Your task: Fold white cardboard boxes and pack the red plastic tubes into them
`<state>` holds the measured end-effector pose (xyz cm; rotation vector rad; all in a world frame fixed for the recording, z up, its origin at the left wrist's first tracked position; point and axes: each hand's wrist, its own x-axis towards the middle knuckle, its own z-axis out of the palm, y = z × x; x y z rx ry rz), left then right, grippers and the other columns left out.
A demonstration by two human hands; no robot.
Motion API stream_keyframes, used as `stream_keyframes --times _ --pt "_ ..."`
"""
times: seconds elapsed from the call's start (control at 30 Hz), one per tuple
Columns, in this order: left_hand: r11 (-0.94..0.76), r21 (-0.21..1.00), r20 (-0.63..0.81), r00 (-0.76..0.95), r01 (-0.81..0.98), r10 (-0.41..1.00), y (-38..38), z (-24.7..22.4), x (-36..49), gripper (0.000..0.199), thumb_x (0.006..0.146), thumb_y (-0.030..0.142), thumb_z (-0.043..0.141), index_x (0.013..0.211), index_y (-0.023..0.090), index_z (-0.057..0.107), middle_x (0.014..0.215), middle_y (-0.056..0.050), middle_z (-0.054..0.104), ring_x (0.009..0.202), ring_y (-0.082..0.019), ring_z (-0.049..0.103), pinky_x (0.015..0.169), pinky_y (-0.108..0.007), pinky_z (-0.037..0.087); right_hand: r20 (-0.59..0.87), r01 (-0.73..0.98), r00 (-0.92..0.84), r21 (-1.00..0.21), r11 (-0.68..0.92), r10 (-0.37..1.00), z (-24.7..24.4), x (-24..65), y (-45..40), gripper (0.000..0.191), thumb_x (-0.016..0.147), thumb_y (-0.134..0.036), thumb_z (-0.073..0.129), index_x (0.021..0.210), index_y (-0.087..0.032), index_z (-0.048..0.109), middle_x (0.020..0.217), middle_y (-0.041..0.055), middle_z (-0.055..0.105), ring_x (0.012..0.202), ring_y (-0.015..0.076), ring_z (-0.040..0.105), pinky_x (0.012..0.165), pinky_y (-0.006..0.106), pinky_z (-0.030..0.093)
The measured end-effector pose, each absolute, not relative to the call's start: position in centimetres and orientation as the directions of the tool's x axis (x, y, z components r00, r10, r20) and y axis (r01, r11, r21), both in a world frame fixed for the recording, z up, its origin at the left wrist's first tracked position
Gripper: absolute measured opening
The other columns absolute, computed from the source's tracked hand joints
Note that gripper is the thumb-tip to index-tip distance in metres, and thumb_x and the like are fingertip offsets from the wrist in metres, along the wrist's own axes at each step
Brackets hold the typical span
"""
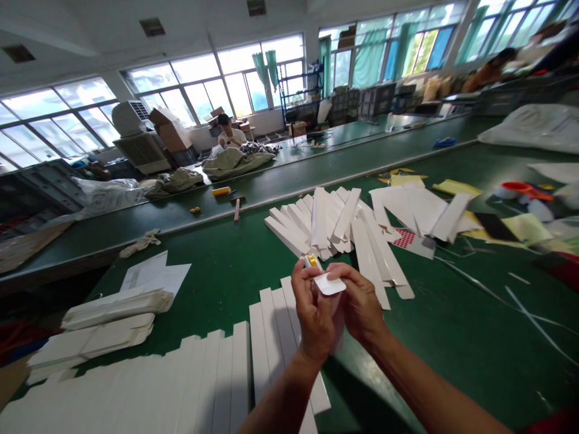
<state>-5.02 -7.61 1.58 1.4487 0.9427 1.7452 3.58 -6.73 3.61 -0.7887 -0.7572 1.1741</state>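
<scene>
Green workbench (pixel 452 374) under long factory windows (pixel 217 78). White card strips (pixel 316 223) heaped ahead, more strips (pixel 203 374) in flat rows nearer. Left hand (pixel 316 319) and right hand (pixel 359 304) raised above bench, fingers curled, jointly pinching small white card piece (pixel 328 284), rounded along one edge. Yellow-marked item (pixel 311 261) just behind fingers, partly hidden, unclear.

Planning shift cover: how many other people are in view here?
2. A person in a white top sits at the far end of the long green-topped table; a person in an orange top is far right, near the windows. Others may be hidden past the frame's edge.
</scene>
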Motion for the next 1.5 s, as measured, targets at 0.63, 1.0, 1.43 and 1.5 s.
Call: stream_keyframes --times 0.63,1.0,1.43,1.5 --pt "-0.777 0.386 0.710 0.378 0.497 0.594 -6.0 4.3 -10.0 0.037 0.093 0.017 0.049 0.130 0.013 0.052 0.110 -0.014 0.064 0.102 -0.022 0.061 0.086 -0.037 0.054 0.631 0.496 0.008 -0.676 0.545 0.776 -0.7 3.7 -7.9 0.064 0.084 -0.022 0.059 0.141 -0.017 0.031 0.129 0.0177 0.059 0.112 0.0278 0.064 0.091 0.040 0.056" --pt "-0.815 0.127 0.564 0.635 0.565 0.528 -6.5 7.7 -10.5 0.032 0.094 0.018 0.045 0.123 0.008 0.057 0.121 -0.017 0.063 0.113 -0.025 0.059 0.097 -0.042 0.053 0.692 0.460 -0.135 -0.591 0.663 0.710 -0.8 3.7 -7.2 0.062 0.086 -0.022 0.051 0.142 -0.015 0.026 0.131 0.0200 0.056 0.119 0.0286 0.060 0.097 0.042 0.054" --pt "-0.757 0.132 0.775 0.409 0.640 0.482 -6.8 4.2 -9.5 0.041 0.088 0.002 0.045 0.129 0.004 0.050 0.123 -0.020 0.065 0.127 -0.026 0.054 0.104 -0.046 0.052 0.743 0.395 -0.223 -0.523 0.755 0.631 -0.7 3.4 -6.0 0.072 0.085 -0.014 0.044 0.151 -0.018 0.016 0.142 0.0154 0.049 0.128 0.0271 0.053 0.101 0.041 0.050" --pt "-0.745 0.118 0.770 0.413 0.657 0.486 -6.8 3.8 -9.4 0.038 0.087 0.003 0.045 0.125 0.003 0.054 0.123 -0.021 0.064 0.127 -0.028 0.054 0.103 -0.047 0.052 0.760 0.386 -0.223 -0.506 0.771 0.611 -0.6 3.3 -5.9 0.073 0.084 -0.013 0.043 0.151 -0.019 0.016 0.140 0.0151 0.051 0.125 0.0272 0.055 0.099 0.040 0.052"
